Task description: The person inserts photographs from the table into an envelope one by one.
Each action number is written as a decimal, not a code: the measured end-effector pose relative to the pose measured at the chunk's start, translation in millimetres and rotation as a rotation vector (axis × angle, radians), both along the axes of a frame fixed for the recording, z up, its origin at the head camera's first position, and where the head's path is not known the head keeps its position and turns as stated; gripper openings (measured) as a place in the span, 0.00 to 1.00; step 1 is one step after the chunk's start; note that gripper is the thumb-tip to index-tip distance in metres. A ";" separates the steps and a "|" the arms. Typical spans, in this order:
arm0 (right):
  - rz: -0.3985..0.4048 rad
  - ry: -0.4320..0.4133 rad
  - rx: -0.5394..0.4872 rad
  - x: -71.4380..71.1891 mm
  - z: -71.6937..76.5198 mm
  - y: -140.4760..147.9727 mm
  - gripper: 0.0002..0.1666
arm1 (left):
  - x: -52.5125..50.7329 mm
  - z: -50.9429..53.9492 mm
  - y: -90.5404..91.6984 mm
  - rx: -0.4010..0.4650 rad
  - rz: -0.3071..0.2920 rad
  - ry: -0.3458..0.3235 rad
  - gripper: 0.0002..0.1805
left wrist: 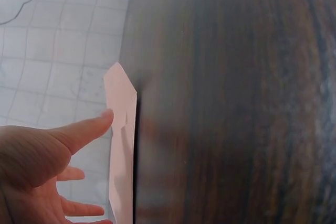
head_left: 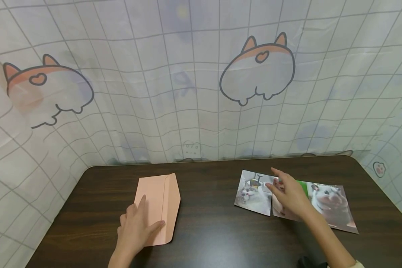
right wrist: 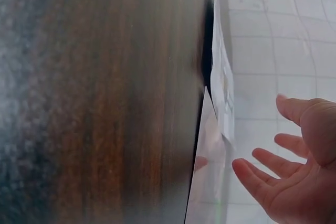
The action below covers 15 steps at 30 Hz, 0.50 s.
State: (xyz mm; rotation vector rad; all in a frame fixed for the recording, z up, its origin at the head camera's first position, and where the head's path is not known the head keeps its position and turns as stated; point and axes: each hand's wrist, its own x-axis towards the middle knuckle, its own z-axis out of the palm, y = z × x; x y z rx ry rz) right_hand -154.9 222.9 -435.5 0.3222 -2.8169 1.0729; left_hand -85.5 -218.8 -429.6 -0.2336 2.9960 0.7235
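Observation:
A pink envelope (head_left: 155,186) lies on the left of the table with its flap (head_left: 173,204) unfolded to the right. My left hand (head_left: 134,225) is over its lower left part, fingers spread; in the left wrist view the thumb reaches to the envelope (left wrist: 122,145). On the right, my right hand (head_left: 289,193) hovers above the photo cards with fingers loosely spread and holds nothing. A cat card (head_left: 248,195) lies left of it. The middle card (head_left: 278,208) is partly hidden beneath the hand, and a hamster card (head_left: 335,204) lies to the right.
The dark wooden table (head_left: 207,219) carries these things. Behind and beside it hangs a white grid-patterned curtain (head_left: 194,93) with cartoon corgi prints. A small black object (head_left: 306,262) shows at the bottom edge near the right forearm.

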 end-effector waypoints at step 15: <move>-0.023 -0.056 -0.044 -8.0 -1.8 4.7 0.33 | -5.0 -3.3 -4.6 0.052 0.124 -0.013 0.61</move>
